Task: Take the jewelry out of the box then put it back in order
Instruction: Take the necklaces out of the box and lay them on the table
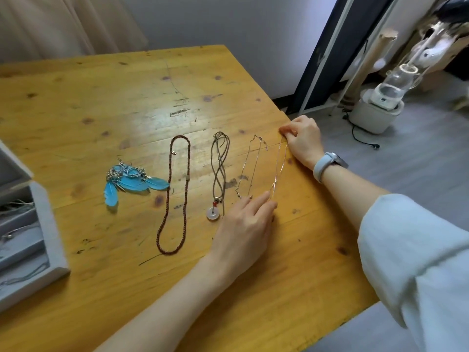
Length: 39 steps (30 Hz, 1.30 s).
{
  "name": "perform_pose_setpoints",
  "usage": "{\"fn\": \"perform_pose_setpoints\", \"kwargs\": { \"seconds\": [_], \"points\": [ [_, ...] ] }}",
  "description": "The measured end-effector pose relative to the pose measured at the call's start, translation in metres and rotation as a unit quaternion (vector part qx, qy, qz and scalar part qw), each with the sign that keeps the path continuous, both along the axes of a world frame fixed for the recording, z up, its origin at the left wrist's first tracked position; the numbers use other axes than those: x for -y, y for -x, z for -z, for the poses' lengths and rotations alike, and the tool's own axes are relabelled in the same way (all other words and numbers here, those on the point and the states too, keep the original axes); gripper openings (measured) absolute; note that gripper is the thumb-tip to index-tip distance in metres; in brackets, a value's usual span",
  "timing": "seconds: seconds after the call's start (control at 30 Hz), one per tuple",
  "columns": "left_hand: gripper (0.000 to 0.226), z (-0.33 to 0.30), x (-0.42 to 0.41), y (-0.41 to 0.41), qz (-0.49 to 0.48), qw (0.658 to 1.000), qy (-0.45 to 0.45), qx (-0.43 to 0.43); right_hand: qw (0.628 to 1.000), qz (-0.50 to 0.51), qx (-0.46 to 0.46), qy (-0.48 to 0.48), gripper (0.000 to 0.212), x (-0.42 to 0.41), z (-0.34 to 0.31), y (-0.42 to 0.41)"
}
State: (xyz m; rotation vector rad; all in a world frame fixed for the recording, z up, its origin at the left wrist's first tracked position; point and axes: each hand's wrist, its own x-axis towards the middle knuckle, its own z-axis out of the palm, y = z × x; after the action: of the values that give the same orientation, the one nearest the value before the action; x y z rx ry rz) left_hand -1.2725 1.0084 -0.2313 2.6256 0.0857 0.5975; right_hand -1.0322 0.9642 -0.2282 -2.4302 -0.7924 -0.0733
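Beside both hands, feather earrings (132,180), bead necklace (175,196), grey box (48,224)

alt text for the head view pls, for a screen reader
Two bare hands stretch a thin chain straight on a wooden table: the right hand pinches its far end, the left hand its near end. Left of it lie a second thin chain, a cord pendant, a bead necklace, feather earrings and an open jewelry box.

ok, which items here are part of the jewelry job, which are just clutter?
Job: jewelry box; feather earrings; bead necklace; cord pendant; silver chain; thin chain held by both hands.
Clutter: water dispenser; cardboard tube.
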Motion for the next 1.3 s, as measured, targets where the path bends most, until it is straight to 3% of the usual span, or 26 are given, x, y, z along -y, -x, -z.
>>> {"fn": "perform_pose_setpoints", "kwargs": {
  "seconds": [0.17, 0.27, 0.37, 0.47, 0.53, 0.63, 0.73, 0.83, 1.03, 1.3],
  "points": [
    [0.030, -0.006, -0.004, 0.007, -0.002, 1.000, 0.008, -0.024, 0.999, -0.027, 0.026, -0.027, 0.033, 0.017, -0.004, 0.018],
    [0.031, -0.009, -0.003, 0.012, -0.001, 0.999, 0.037, -0.010, 0.995, -0.076, 0.036, 0.053, 0.039, 0.028, -0.002, 0.034],
    [0.035, -0.013, -0.001, 0.016, -0.009, 0.990, 0.137, -0.017, 0.979, -0.117, 0.027, 0.162, 0.045, 0.033, 0.002, 0.042],
    [0.035, -0.017, 0.003, 0.015, -0.021, 0.967, 0.253, -0.034, 0.970, -0.120, 0.004, 0.211, 0.047, 0.033, -0.001, 0.038],
    [0.033, -0.018, 0.004, 0.014, -0.020, 0.962, 0.268, -0.044, 0.966, -0.122, -0.006, 0.230, 0.048, 0.034, -0.004, 0.033],
    [0.029, -0.015, 0.002, 0.017, -0.028, 0.980, 0.191, -0.055, 0.962, -0.130, -0.012, 0.240, 0.049, 0.034, -0.005, 0.030],
    [0.035, -0.009, -0.001, 0.017, -0.015, 0.999, -0.007, -0.043, 0.967, -0.130, -0.004, 0.220, 0.050, 0.035, -0.004, 0.032],
    [0.047, -0.003, -0.003, 0.014, 0.019, 0.986, -0.147, -0.076, 0.970, -0.127, -0.006, 0.206, 0.050, 0.036, -0.003, 0.036],
    [0.046, -0.001, -0.004, 0.011, 0.076, 0.977, -0.165, -0.116, 0.960, -0.138, -0.007, 0.242, 0.050, 0.033, -0.005, 0.037],
    [0.043, 0.000, -0.005, 0.015, 0.092, 0.979, -0.158, -0.093, 0.959, -0.146, -0.013, 0.241, 0.051, 0.033, -0.009, 0.036]
  ]
}}
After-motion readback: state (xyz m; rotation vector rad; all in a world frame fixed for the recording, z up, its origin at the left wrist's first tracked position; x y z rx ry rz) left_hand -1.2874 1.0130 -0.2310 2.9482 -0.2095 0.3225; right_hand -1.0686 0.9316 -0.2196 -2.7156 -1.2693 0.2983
